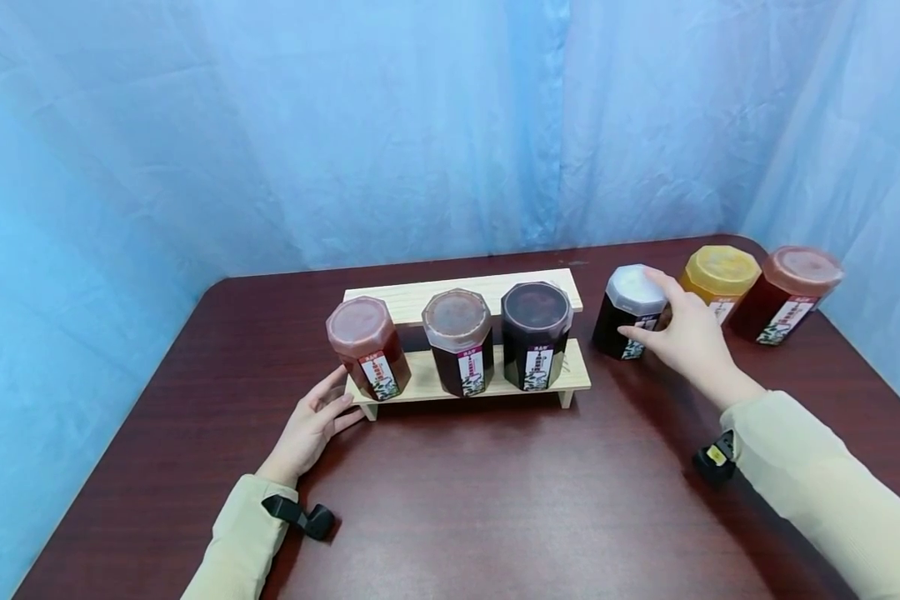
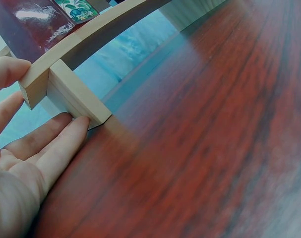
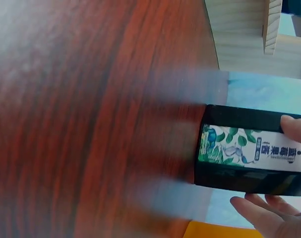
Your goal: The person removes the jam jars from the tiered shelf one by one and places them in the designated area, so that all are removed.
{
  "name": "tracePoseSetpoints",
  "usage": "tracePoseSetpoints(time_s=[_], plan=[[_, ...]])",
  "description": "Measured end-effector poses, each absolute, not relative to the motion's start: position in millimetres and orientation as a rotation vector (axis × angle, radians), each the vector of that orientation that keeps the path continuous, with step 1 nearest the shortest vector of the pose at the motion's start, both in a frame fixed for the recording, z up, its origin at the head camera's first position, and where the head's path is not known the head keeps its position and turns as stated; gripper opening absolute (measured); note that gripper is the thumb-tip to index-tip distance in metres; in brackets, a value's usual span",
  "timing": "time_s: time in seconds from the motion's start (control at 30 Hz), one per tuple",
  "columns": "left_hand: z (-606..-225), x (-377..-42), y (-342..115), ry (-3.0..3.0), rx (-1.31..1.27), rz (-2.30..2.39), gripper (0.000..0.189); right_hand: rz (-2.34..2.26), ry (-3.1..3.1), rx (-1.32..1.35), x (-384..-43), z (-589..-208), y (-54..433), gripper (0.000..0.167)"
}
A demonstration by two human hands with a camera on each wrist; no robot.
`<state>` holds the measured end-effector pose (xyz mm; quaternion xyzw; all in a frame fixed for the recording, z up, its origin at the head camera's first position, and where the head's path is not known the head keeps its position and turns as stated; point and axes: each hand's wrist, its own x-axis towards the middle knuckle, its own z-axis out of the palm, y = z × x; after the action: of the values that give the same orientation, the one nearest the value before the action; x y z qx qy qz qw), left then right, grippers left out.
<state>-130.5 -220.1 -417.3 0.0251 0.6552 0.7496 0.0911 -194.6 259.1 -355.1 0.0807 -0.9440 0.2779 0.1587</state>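
Observation:
My right hand [image 1: 686, 337] grips a dark jam jar [image 3: 239, 166] with a pale lid, thumb on the label side and fingers across the lid and far side. The jar is upright, right of a two-step wooden rack [image 1: 420, 375]; whether its base touches the table I cannot tell. At the rack's left end, my left hand [image 1: 309, 425] touches the board's corner and a leg [image 2: 73, 94] with fairly straight fingers. Three jars stand on the lower step: a red one [image 1: 390, 354] at left, a dark one [image 1: 450, 358] in the middle and another dark one [image 1: 521, 342] at right.
Beyond my right hand, a yellow jar [image 1: 720, 271] and a red jar [image 1: 765, 304] stand side by side near the table's right edge. The dark red wooden table [image 1: 480, 492] spreads in front. Blue curtains [image 1: 390, 133] hang behind it and on both sides.

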Motion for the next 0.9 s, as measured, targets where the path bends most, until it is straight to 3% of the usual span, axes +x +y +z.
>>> tracePoseSetpoints(time_s=[0.9], plan=[[-417.5,-131.0,-220.1,1.930,0.061,2.241,0.063,0.790,-2.755,0.065,-202.1,-350.2,261.0,0.086]])
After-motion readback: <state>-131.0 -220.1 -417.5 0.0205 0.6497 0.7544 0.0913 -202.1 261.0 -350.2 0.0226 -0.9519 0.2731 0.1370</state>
